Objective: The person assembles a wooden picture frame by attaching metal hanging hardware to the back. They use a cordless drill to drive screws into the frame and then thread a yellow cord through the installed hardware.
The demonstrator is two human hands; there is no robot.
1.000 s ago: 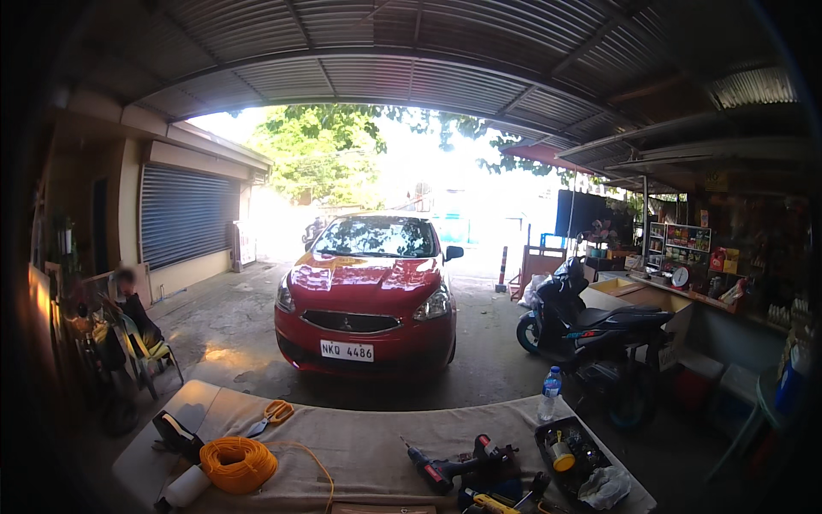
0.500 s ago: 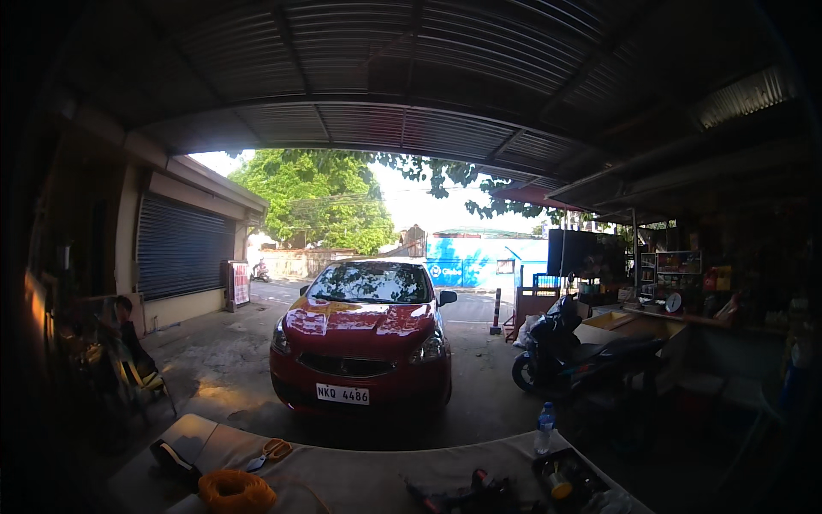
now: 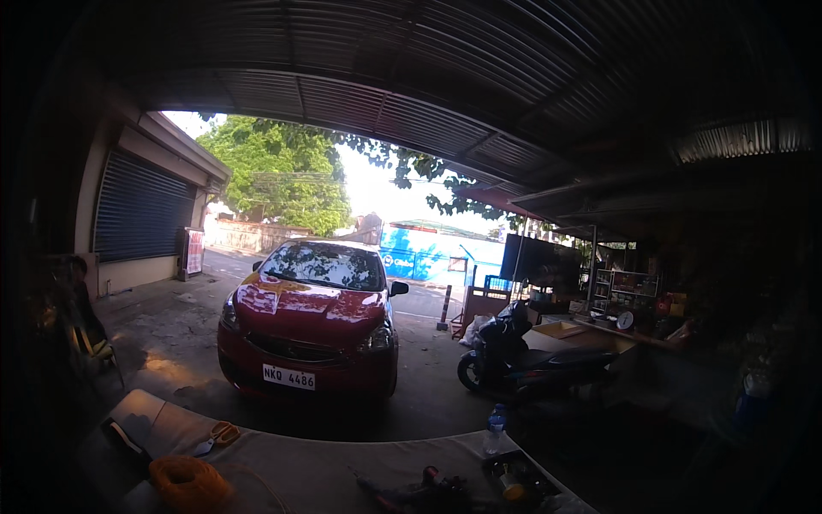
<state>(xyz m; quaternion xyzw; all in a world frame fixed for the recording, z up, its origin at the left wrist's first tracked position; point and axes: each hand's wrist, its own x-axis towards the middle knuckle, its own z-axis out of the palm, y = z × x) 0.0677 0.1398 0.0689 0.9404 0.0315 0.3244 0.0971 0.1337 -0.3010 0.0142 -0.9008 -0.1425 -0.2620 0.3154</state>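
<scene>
Neither of my hands is in view. Along the lower edge lies a table with a pale cover (image 3: 334,454). At its left is a roll of orange twine or cord (image 3: 190,481), with a loose strand trailing to the right. Just beyond the roll, scissors (image 3: 224,433) with orange-yellow handles lie flat. A dark object (image 3: 421,492), too dim to name, rests near the middle front. To its right a black tray (image 3: 538,481) holds a yellowish round item (image 3: 512,490) and other small things. A clear plastic bottle (image 3: 495,430) with a blue label stands upright at the tray's far side.
Beyond the table a red car (image 3: 304,334) is parked facing me. A dark scooter (image 3: 539,355) stands to the right, near shelves (image 3: 629,287) with goods. A chair (image 3: 92,343) and a roller shutter (image 3: 144,207) are at the left. Corrugated metal roofing hangs overhead.
My view has turned right and tilted a little, so the car, scooter and table things all sit further left in the picture. Nothing on the table has visibly moved.
</scene>
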